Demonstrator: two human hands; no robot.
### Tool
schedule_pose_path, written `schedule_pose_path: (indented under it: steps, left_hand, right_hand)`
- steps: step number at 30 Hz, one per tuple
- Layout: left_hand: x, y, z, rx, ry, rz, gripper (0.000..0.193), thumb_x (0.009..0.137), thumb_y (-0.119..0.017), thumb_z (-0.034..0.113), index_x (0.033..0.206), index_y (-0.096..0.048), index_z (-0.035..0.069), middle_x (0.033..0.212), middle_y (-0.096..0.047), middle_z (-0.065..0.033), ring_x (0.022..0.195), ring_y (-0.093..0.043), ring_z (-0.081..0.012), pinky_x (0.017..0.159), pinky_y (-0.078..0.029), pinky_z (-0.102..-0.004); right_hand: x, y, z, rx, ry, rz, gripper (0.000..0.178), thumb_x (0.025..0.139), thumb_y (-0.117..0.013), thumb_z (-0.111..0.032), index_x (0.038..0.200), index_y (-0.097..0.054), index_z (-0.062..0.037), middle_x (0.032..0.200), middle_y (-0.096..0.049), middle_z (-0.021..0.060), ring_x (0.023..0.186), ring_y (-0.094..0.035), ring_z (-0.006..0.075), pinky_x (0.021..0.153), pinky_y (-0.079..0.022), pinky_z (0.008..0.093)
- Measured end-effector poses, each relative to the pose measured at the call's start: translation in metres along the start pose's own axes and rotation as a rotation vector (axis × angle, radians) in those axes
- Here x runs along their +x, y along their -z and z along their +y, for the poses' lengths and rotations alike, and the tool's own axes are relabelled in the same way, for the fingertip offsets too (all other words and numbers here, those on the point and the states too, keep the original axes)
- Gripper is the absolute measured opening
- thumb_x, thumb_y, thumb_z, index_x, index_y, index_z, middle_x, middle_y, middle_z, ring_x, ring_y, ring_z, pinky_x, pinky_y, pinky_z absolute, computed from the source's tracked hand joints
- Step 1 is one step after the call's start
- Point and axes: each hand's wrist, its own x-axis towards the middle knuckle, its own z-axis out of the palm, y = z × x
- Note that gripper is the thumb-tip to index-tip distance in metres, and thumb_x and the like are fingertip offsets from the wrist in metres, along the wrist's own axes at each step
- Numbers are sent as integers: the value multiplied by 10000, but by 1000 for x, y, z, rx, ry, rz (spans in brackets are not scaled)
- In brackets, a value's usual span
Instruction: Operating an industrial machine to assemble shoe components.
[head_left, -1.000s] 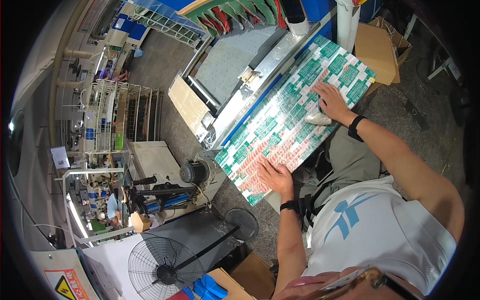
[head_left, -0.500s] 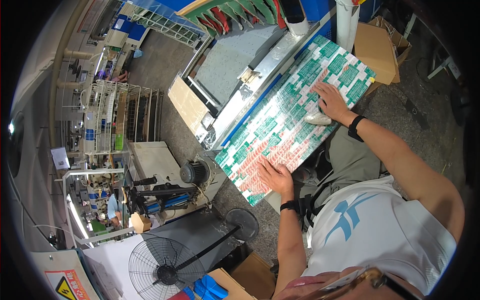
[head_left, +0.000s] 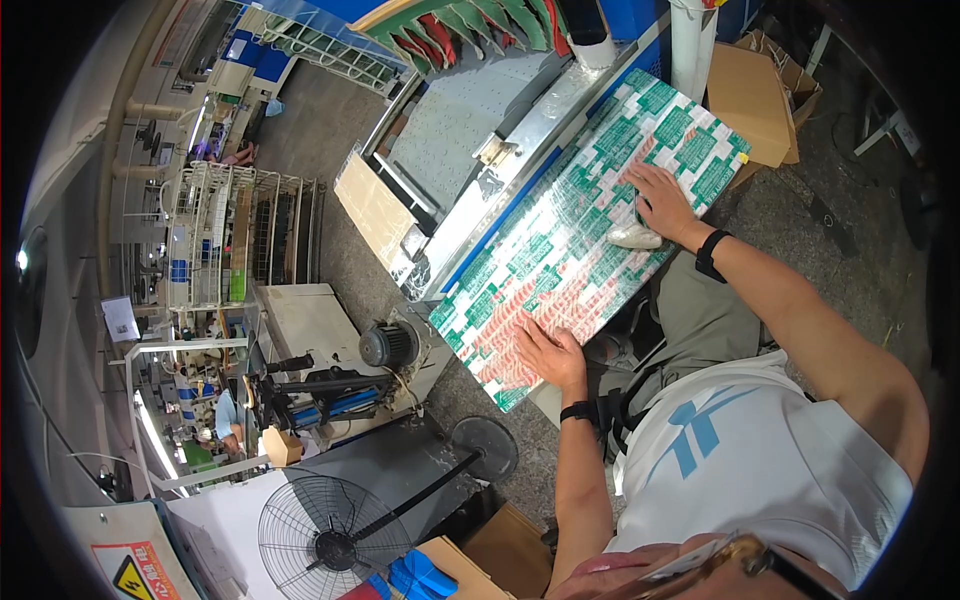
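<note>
The left hand [head_left: 548, 352] lies flat and spread, gripping nothing, palm pressing the near corner of the printed sheet stack [head_left: 580, 230], at seven o'clock on it. The stack rests on the machine table [head_left: 470, 130]. At three o'clock, the right hand [head_left: 668, 205] rests open, fingers spread, by a white cloth [head_left: 634, 237]. The sheets look thin, floppy and slick, so they are best gripped at opposite edges.

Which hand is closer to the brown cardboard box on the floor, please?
The right. The right hand lies flat on the far end of the printed sheet, near the cardboard box. The left hand rests on the sheet's opposite end, much farther from it.
</note>
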Motion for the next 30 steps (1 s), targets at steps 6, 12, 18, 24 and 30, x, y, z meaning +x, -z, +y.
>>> schedule_pose_path:
  steps: [6, 12, 18, 24, 30]
  left_hand:
    - [0, 0, 1, -1, 4, -5, 739, 1012, -632, 329, 1693, -459, 102, 1745, -386, -277, 1613, -340, -496, 1341, -176, -658]
    - [0, 2, 3, 0, 3, -1, 734, 1004, -638, 312, 1685, -471, 95, 1739, -396, -283, 1607, -350, -498, 1344, -182, -644]
    - [0, 3, 4, 8, -5, 11, 728, 1004, -641, 298, 1685, -478, 98, 1732, -410, -290, 1599, -367, -496, 1346, -189, -633]
    - [1, 2, 3, -3, 3, 2, 734, 1005, -636, 308, 1689, -468, 103, 1740, -396, -286, 1604, -352, -505, 1344, -179, -645]
    - [1, 2, 3, 0, 4, 6, 729, 1002, -637, 307, 1682, -478, 101, 1736, -404, -283, 1602, -356, -505, 1344, -182, -646]
  right_hand:
    - [0, -1, 0, 3, -4, 1, 521, 1036, -633, -102, 1554, -580, -77, 1651, -507, 154, 1567, -415, 360, 1315, -310, 511]
    - [-1, -2, 1, 2, 0, 5, 519, 1039, -632, -100, 1555, -579, -83, 1649, -509, 150, 1569, -414, 356, 1313, -313, 510]
    - [0, -1, 0, -5, 4, 7, 513, 1041, -628, -96, 1552, -582, -98, 1645, -508, 145, 1567, -416, 354, 1309, -316, 512]
    - [0, 1, -1, -2, 21, 18, 506, 1040, -618, -90, 1545, -583, -100, 1639, -510, 143, 1564, -421, 351, 1307, -320, 511]
    - [0, 0, -1, 0, 12, 22, 503, 1032, -620, -85, 1534, -589, -95, 1634, -516, 137, 1561, -426, 346, 1303, -327, 507]
